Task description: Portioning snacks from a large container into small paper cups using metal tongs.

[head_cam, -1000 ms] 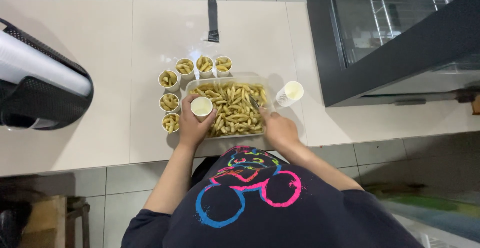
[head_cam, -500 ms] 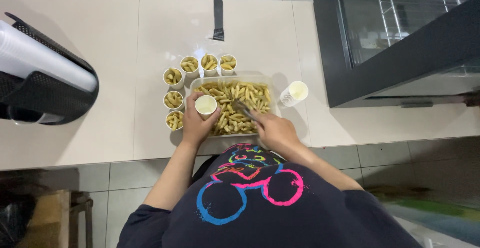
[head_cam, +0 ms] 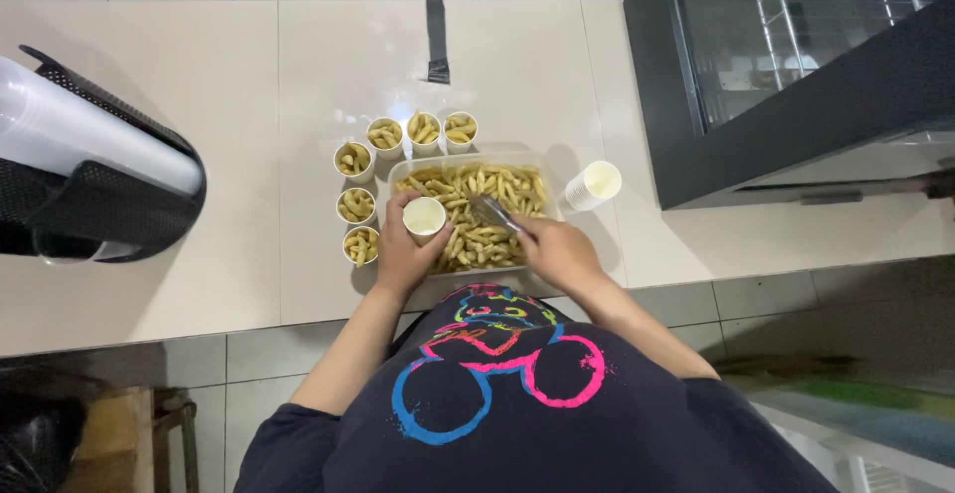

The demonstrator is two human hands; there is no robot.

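The left hand [head_cam: 398,254] holds an empty paper cup [head_cam: 425,216] upright, fingers wrapped round it, over the near left corner of the tray [head_cam: 473,214] of fries on the counter [head_cam: 249,105]. The right hand [head_cam: 557,249] grips tongs [head_cam: 494,214], whose tips are in the fries mid-tray. Half a second ago the cup sat a little farther left; the tongs have since pushed deeper into the fries. Six filled cups [head_cam: 358,202] stand left of and behind the tray.
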